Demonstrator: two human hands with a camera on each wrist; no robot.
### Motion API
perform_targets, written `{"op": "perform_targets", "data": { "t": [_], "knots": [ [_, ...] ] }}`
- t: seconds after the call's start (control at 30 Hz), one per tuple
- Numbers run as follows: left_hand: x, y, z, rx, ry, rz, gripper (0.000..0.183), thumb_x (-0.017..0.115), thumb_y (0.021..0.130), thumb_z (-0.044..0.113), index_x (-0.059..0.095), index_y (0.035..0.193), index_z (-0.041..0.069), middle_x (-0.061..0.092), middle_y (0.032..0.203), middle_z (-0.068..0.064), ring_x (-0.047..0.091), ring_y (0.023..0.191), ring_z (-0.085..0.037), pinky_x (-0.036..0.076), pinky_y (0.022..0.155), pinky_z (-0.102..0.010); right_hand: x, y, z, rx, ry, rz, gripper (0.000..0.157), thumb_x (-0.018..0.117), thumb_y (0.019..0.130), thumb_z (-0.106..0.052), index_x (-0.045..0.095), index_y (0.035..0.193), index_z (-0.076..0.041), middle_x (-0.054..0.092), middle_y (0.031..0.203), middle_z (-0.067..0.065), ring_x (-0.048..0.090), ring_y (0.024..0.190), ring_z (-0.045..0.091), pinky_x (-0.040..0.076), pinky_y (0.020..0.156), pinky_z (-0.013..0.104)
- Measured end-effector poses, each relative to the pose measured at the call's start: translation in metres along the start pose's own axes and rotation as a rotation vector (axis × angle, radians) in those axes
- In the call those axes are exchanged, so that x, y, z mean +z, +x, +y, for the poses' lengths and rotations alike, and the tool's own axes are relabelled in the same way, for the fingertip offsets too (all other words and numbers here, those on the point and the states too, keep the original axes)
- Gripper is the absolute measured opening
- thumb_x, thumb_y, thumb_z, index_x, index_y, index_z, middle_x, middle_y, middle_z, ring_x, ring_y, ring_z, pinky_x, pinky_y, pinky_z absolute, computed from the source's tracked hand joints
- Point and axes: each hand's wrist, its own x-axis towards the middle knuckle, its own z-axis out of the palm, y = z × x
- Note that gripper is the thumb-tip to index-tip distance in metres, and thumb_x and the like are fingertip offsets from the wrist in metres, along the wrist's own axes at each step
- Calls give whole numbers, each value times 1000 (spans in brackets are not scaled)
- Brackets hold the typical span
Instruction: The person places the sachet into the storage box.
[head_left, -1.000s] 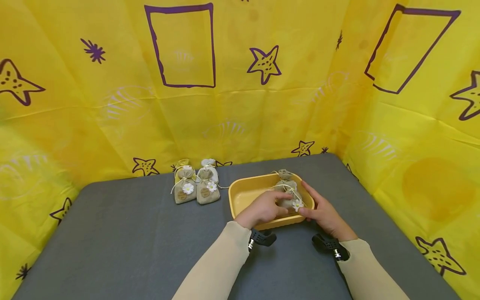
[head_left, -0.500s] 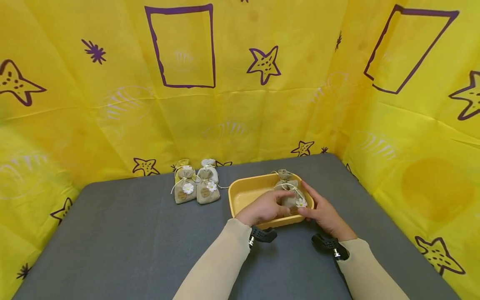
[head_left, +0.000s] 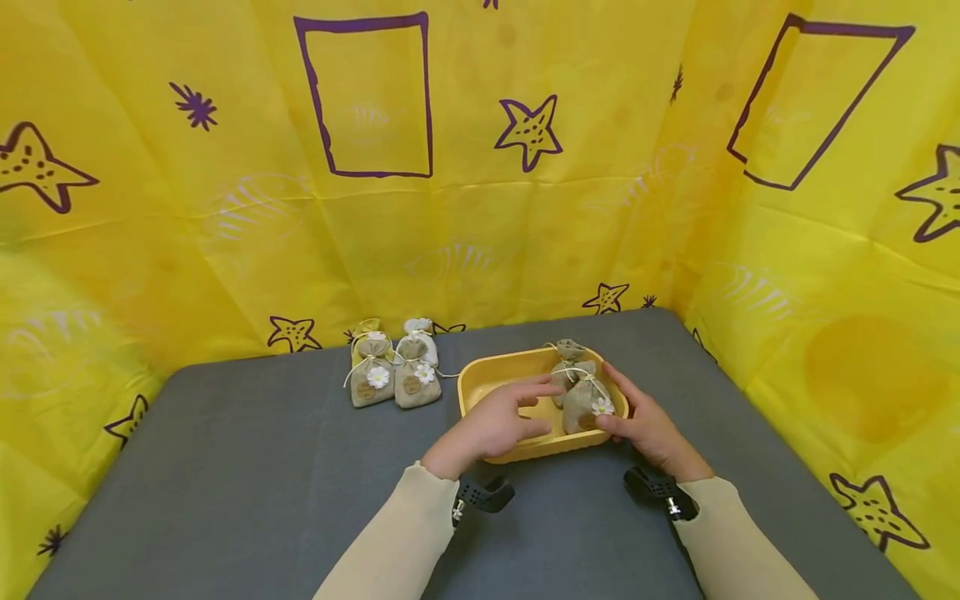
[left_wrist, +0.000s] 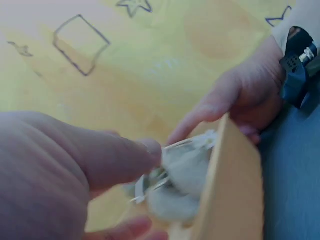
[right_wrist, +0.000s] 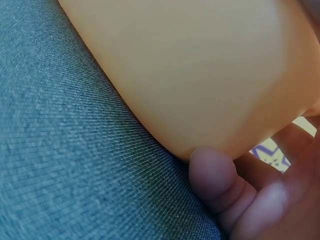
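A yellow-orange plastic tub rests on the table with two beige drawstring sachets at its right end. The front sachet, bearing a white flower, leans against the rear sachet. My left hand is over the tub's left part, fingers and thumb spread, apart from the sachets. My right hand holds the tub's right end, thumb at the rim and fingers along the outer wall. Its little finger bends against the tub's lower wall in the right wrist view. The left wrist view is blurred.
Left of the tub stand two more beige sachets with flowers, a yellow sachet and a white sachet behind them. A cord end reaches toward the tub. Yellow patterned cloth hangs behind the grey table.
The front sachet has shifted slightly right inside the tub. My left hand has let go of it and drawn back left, fingers spreading. My right hand keeps its place on the tub.
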Motion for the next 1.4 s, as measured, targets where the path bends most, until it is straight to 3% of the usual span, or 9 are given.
{"op": "perform_targets", "data": {
  "t": [0.17,0.27,0.43,0.53,0.7,0.77,0.87,1.07,1.4],
  "knots": [
    [-37,-39,-13,42,-149,67,45,72,93,12,63,137,11,40,154,4,46,133,-23,46,98,-38,1,-1,1,14,-9,13,88,75,90,-21,23,160,-22,34,147,19,55,80,27,51,60,32],
    [-58,-64,-30,27,-218,145,45,74,92,11,63,135,9,41,154,2,52,128,-28,47,97,-41,0,-3,1,29,-14,22,88,75,89,-22,23,160,-23,35,147,18,55,82,28,51,61,32],
    [-89,-103,-59,-57,-158,279,44,74,91,12,65,134,13,43,152,3,54,126,-26,44,99,-48,0,-3,1,32,-9,21,87,74,91,-20,22,160,-23,34,148,18,55,82,28,51,61,33],
    [-105,-122,-77,-110,-133,326,46,73,93,15,62,138,12,42,153,-1,54,126,-27,46,98,-42,-1,-3,2,35,-18,26,87,74,91,-20,22,161,-23,34,148,18,55,83,28,51,61,32],
    [-124,-145,-104,-200,-250,406,56,72,93,15,52,144,4,35,157,-8,50,129,-37,51,91,-32,-1,-4,3,42,-24,33,87,74,91,-22,22,161,-23,32,150,17,55,87,29,51,61,33],
    [-129,-152,-115,-239,-330,446,59,72,93,13,48,146,0,32,158,-10,49,129,-38,52,88,-32,-1,-4,3,40,-17,31,87,74,91,-21,22,161,-23,31,152,17,55,88,29,51,61,33],
    [-133,-161,-130,-300,-422,484,63,69,95,10,40,150,-1,26,160,-12,53,126,-29,52,88,-32,0,-4,3,36,-11,27,87,74,91,-19,22,161,-23,31,151,17,55,87,28,51,61,33],
    [-139,-172,-148,-366,-537,489,71,69,95,11,31,155,2,15,161,-16,60,115,-20,51,90,-35,2,-3,-2,29,-10,13,87,74,91,-20,22,161,-24,32,150,18,55,82,27,51,61,32],
    [-147,-153,-157,-406,-578,513,71,65,98,10,27,158,9,2,165,-12,50,128,-33,49,94,-36,1,-1,-1,23,5,-1,87,73,92,-17,20,161,-23,30,150,18,55,80,25,50,61,31]
  ]
}}
